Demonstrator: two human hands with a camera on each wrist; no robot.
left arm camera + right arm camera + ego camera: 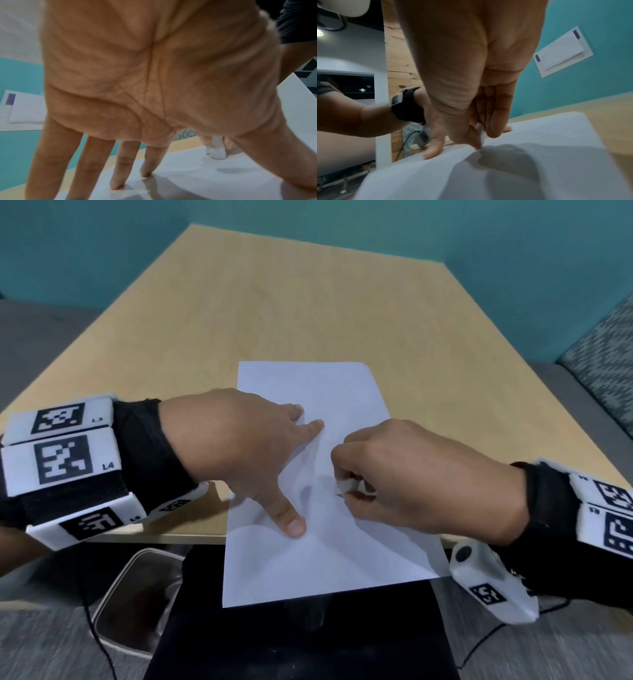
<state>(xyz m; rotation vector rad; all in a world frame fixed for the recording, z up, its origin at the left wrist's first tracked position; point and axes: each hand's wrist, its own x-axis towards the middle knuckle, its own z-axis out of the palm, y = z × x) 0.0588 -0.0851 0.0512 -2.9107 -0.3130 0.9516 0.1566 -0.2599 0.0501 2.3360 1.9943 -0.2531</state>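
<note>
White paper sheet (308, 385), long axis near-to-far, on wooden worktop (274, 302), near end overhanging; left hand (233, 446) spread flat, pressing its left half; right hand (421, 477), just right of it, pinches a small white stub (345, 486) against the middle.

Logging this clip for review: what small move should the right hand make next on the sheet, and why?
Probably a short rubbing stroke with the small white piece pinched in the right hand: its tip sits on the paper, which buckles there, while the left hand pins it with spread fingers.
</note>
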